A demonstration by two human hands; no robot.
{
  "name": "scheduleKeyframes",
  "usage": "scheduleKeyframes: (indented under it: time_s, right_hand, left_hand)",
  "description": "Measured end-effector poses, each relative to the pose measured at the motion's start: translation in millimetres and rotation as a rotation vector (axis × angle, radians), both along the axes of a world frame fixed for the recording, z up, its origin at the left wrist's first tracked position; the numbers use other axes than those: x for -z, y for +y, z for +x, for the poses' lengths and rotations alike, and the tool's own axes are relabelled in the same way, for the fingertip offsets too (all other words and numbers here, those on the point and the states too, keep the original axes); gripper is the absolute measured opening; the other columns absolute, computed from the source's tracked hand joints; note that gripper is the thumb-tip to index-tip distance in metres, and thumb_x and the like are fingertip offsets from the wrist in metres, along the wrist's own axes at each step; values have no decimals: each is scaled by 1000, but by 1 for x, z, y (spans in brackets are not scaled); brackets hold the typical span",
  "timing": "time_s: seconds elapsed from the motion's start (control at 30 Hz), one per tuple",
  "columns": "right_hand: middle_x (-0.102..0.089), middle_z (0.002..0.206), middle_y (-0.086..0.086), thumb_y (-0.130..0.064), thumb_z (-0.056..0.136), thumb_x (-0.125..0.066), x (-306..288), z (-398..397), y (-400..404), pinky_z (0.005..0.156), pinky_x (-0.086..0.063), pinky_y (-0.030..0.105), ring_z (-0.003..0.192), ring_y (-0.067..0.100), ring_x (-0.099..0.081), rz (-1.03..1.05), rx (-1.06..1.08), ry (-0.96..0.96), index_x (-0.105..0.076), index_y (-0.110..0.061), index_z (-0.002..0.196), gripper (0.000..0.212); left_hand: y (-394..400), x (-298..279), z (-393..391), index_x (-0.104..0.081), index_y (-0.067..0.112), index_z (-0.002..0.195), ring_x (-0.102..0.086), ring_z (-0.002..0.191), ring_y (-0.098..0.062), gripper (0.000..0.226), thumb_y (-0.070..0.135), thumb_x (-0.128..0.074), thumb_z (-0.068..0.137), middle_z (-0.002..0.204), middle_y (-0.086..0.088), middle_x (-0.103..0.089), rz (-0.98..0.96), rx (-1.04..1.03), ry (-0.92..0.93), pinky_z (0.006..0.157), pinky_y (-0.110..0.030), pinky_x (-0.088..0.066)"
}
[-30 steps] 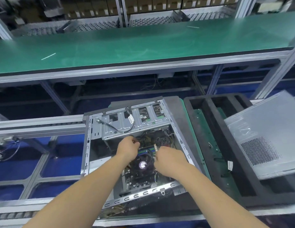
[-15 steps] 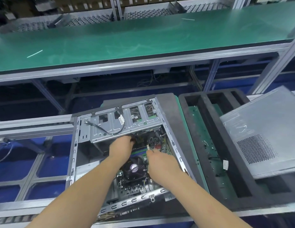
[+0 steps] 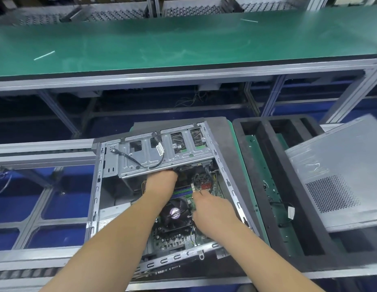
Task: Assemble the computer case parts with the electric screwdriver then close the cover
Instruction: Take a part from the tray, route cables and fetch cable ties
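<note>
The open computer case (image 3: 162, 197) lies on its side at about 6 o'clock in my view, its long axis running roughly 12 to 6 with the drive cage (image 3: 162, 150) at the far end. My left hand (image 3: 160, 182) reaches under that cage, fingers hidden, so I can't tell its grip. My right hand (image 3: 212, 213) rests on the motherboard (image 3: 172, 234) with a finger extended.

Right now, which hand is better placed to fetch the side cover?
Right. The side cover lies right of the case, on the right hand side; the left hand reaches under the drive cage.
</note>
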State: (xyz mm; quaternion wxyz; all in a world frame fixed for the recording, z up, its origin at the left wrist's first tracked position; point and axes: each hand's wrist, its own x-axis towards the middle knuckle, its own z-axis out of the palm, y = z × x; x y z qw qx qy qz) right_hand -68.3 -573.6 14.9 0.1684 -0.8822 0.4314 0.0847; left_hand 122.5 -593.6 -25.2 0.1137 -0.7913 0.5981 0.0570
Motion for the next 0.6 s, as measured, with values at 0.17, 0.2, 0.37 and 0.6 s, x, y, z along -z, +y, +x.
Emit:
scheduleKeyframes:
  time_s: [0.17, 0.2, 0.37, 0.6]
  right_hand:
    - [-53, 140, 8, -17, 101, -55, -1, -1, 0, 83, -53, 41, 106, 29, -67, 9, -13, 17, -46, -15, 145, 45]
    - [-53, 141, 8, -17, 101, -55, -1, -1, 0, 84, -53, 41, 107, 29, -67, 12, -14, 21, -45, -15, 146, 46]
    - [-53, 140, 7, -18, 101, -55, -3, -1, 0, 83, -54, 40, 105, 29, -67, 22, -16, 30, -46, -16, 145, 44]
    - [-53, 138, 7, -17, 101, -55, -3, -1, 0, 83, -52, 40, 106, 30, -67, 38, -16, 42, -47, -15, 143, 42]
  left_hand:
    - [-3, 2, 1, -72, 21, 99, -54, 66, -29, 30, -1, -65, 80, 74, 1, -54, 18, 22, -43, 62, -36, -48]
    - [-4, 2, 2, -72, 21, 100, -54, 66, -29, 32, -2, -64, 80, 75, 0, -54, 21, 25, -44, 63, -37, -49]
    - [-4, 5, 4, -72, 20, 106, -51, 67, -29, 32, 0, -64, 83, 84, -3, -63, 11, 43, -52, 62, -37, -45]
    - [-7, 10, 11, -68, 22, 117, -64, 86, -31, 25, 14, -60, 94, 102, -6, -68, 30, 36, -44, 71, -37, -49]
